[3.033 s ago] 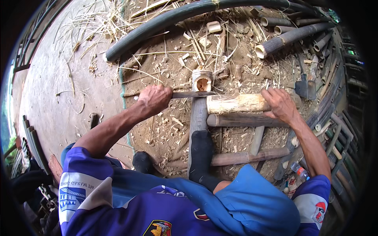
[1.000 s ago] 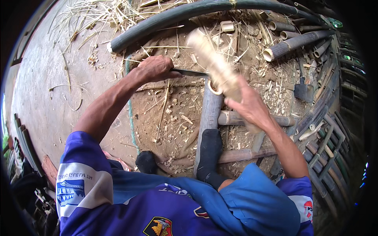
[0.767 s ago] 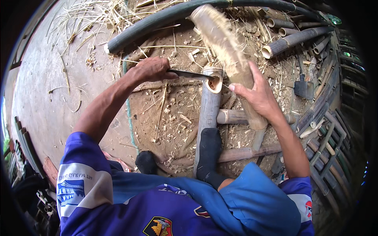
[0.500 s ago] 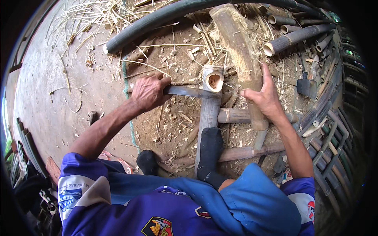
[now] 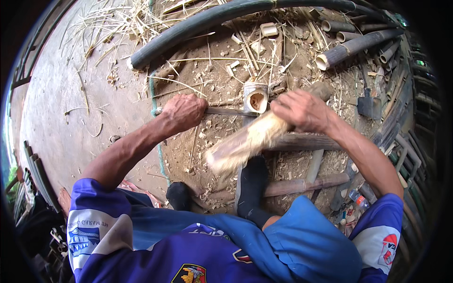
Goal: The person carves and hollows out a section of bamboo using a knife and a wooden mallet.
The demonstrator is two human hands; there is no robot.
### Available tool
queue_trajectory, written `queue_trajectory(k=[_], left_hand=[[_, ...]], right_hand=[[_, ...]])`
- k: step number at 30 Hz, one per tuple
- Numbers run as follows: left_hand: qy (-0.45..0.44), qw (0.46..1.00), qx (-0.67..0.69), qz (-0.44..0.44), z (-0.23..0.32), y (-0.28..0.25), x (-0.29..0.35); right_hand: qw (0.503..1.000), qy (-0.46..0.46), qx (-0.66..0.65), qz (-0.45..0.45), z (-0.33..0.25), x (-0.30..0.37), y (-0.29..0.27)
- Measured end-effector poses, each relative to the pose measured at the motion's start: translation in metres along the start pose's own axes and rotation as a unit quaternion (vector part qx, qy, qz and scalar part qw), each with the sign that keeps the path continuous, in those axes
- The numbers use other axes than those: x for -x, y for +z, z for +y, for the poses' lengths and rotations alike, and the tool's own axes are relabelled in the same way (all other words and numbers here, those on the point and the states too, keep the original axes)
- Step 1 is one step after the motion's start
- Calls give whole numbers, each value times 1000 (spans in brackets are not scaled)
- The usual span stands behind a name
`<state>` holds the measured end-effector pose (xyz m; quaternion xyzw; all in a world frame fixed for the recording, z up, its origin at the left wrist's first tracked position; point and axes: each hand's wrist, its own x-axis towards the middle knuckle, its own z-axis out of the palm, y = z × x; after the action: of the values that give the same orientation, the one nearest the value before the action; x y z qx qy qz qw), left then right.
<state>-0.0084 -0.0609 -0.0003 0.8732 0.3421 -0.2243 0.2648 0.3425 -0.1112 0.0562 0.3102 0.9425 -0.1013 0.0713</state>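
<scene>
Pale, frayed wood shows on the battered wooden billet (image 5: 247, 141), which slants across the middle of the scene, its near end blurred; the right hand (image 5: 302, 111) has its grip clamped around the other end. In the left hand (image 5: 185, 113) the grip is wrapped tightly about a handle, and the dark blade (image 5: 231, 112) reaches rightward, its tip just below the scooped hole (image 5: 257, 101) near the far end of the bamboo pole (image 5: 255, 88). Whether blade and bamboo actually touch, or billet and blade, I cannot tell. That pole lies near the middle of the brown ground (image 5: 177, 158), well right of its teal left edge (image 5: 152, 92); a dark-socked right foot (image 5: 252, 184) rests over its near part, and a crosspiece (image 5: 306, 142) runs off to the right, partly behind the billet. Light chips (image 5: 235, 64) are scattered around. My reading is that the step in hand is shaping or clearing the hole, the billet serving as striker. A next move seems to call for a steady blade against the rim, the foot weighting the pole, and a controlled knock kept away from the left knuckles.
</scene>
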Motion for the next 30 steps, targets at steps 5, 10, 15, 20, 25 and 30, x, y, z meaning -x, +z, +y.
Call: queue_trajectory(k=[5, 10, 15, 20, 25, 30], left_hand=[[-20, 1000, -17, 12, -7, 11, 5], [-29, 999, -1, -14, 1, 9, 0], [-29, 999, -28, 19, -5, 16, 4], [-39, 999, -5, 27, -3, 20, 2], [-21, 999, -20, 44, -2, 20, -4], [-43, 998, -41, 26, -13, 35, -7]], right_hand=[[998, -29, -32, -47, -14, -15, -10], [997, 22, 46, -54, 0, -8, -1], [991, -125, -57, -2, -25, -17, -27], [998, 12, 18, -54, -6, -14, -6], [993, -91, -50, 61, 2, -9, 10], [998, -43, -42, 1, -13, -13, -16]])
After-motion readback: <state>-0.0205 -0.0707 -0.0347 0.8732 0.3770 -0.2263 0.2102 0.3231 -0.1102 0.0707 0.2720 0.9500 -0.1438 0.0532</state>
